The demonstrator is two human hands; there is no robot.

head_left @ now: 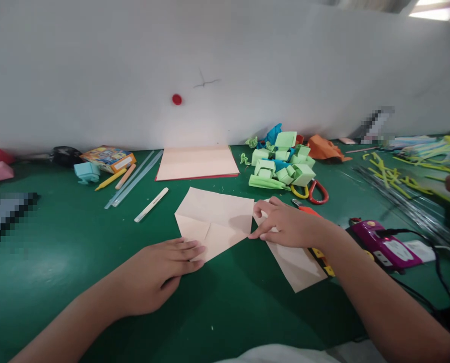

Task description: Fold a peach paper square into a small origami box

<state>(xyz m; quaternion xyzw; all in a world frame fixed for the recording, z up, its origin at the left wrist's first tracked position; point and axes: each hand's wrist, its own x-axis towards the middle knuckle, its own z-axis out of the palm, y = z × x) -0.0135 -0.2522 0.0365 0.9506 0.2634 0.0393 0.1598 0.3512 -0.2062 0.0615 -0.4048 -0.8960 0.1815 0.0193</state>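
A pale peach sheet of paper [219,209] lies on the green table with its lower left part folded over and a crease across it. Flat on its lower left corner rests my left hand [168,269], fingers stretched out over the fold. My right hand [281,222] is at the sheet's right corner, its fingers apart and one fingertip touching the edge there. Partly under that hand is a second peach piece of paper [296,267], which reaches down to the right.
Behind are a stack of peach paper [196,164] and a pile of green folded paper shapes [281,164]. Scissors with red handles [318,191] lie on the right, near a purple power strip [385,244] with cables. A white stick-like tool [151,204] and clear sticks [137,179] lie left.
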